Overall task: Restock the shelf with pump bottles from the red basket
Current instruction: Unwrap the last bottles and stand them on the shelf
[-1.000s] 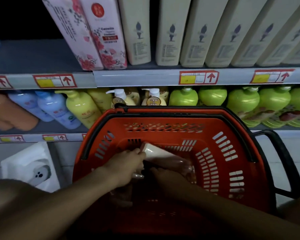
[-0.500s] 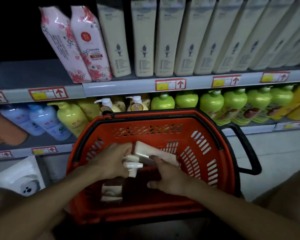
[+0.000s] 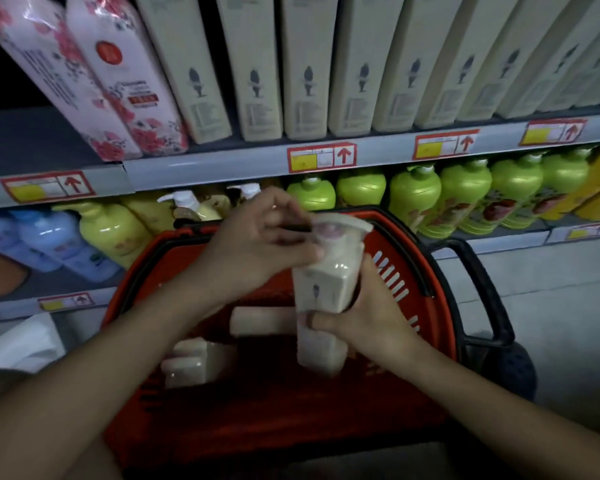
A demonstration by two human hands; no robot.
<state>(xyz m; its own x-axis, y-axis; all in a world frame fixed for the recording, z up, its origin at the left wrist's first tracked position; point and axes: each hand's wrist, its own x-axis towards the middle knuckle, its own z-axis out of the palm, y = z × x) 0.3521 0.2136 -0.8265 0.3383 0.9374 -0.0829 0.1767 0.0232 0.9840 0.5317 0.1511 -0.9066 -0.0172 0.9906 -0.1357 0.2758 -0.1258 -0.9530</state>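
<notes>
Dim aisle, grey floor

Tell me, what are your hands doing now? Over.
Left hand grips the cream bottle's top. Right hand holds its body, above the red basket. More bottles inside. Nothing blocking.

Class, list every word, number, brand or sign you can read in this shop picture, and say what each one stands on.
No word or number reads clearly.
Red upward arrow: shelf price tags.
Dark figure emblem, print below blurred: cream bottles on the upper shelf and the held bottle.
Red round seal and red band, lettering blurred: pink floral packs.
Green bottles: pictures only, text too small.
</notes>
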